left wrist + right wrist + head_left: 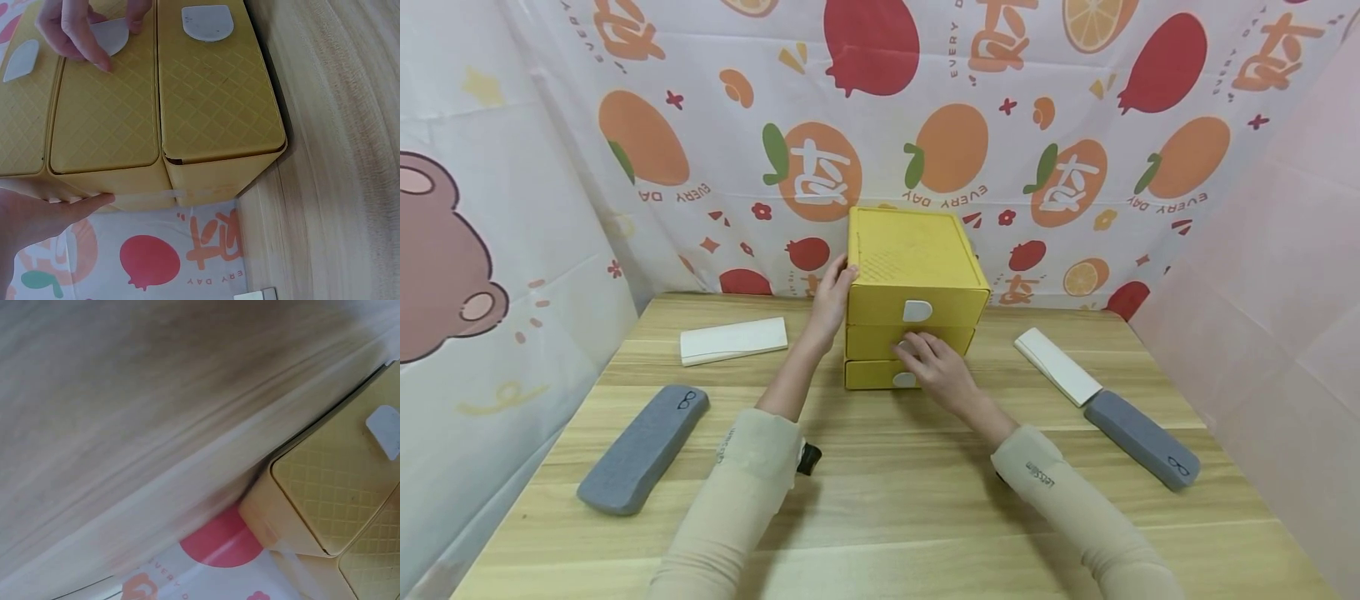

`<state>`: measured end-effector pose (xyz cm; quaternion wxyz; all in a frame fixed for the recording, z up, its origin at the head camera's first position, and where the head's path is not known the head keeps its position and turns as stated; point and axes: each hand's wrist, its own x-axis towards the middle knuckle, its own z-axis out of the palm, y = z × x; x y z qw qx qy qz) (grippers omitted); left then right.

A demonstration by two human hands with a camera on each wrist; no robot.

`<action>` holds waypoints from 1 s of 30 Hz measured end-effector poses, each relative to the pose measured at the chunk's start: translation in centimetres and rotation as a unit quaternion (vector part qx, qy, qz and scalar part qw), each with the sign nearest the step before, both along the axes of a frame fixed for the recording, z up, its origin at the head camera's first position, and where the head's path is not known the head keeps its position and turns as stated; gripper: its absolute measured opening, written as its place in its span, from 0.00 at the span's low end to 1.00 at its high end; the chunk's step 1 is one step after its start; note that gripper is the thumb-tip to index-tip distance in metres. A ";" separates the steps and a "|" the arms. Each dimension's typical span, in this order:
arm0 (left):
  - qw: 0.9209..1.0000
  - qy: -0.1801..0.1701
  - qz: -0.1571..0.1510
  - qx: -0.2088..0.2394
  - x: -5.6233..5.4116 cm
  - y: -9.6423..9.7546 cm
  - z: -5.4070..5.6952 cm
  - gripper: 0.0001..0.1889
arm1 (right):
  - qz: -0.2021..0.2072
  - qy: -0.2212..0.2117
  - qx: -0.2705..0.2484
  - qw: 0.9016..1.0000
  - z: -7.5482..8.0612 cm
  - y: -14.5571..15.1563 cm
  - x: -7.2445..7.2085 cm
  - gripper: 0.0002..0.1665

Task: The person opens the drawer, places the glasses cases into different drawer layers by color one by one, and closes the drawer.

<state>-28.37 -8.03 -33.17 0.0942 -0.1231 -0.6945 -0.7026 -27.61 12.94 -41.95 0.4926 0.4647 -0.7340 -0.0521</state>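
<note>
Yellow three-drawer unit (910,242); probably light, stiff
Left hand (832,302) extended against its side; right hand (942,372) pinches the middle white tab (114,37), the natural grip

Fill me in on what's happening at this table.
Someone is handling a yellow three-drawer box. The left hand rests against its left side, while the right hand pinches the white tab of the middle drawer. All three drawers look closed. A white strip and grey case lie to the left, a second white strip and second grey case to the right.
</note>
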 end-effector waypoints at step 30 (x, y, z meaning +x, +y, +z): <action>1.000 -0.002 0.009 0.009 0.0 0.1 -0.1 0.30 | 0.027 -0.014 0.008 1.000 0.1 0.7 2.7 0.20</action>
